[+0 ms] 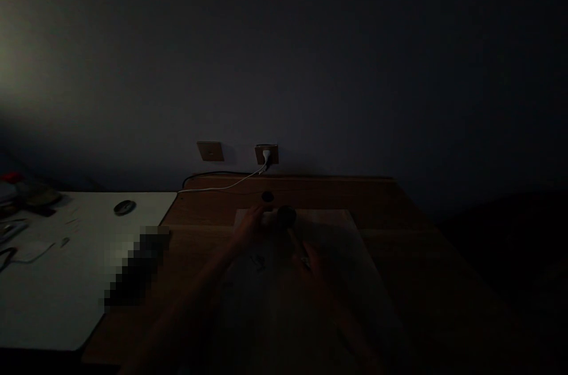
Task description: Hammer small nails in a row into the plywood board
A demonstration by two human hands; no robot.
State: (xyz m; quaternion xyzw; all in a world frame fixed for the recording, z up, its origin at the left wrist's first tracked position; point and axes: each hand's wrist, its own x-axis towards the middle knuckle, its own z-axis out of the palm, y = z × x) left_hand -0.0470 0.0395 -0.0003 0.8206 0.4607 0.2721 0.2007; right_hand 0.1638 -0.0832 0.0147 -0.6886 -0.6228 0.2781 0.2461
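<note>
The scene is very dark. My left hand (252,226) reaches forward over a pale sheet or board (337,245) on a wooden table (399,233); its fingers rest by a small dark round object (286,216) at the sheet's far edge. My right hand (313,261) lies closer to me on the sheet, fingers curled around a thin stick-like item (296,245) that I cannot make out. Another small dark round object (267,196) sits just beyond the sheet.
A white cable (222,187) runs from a plug in a wall socket (266,154) across the table's back edge. A wall switch (210,151) is beside it. To the left a white surface (66,280) holds a small dish (125,207) and clutter.
</note>
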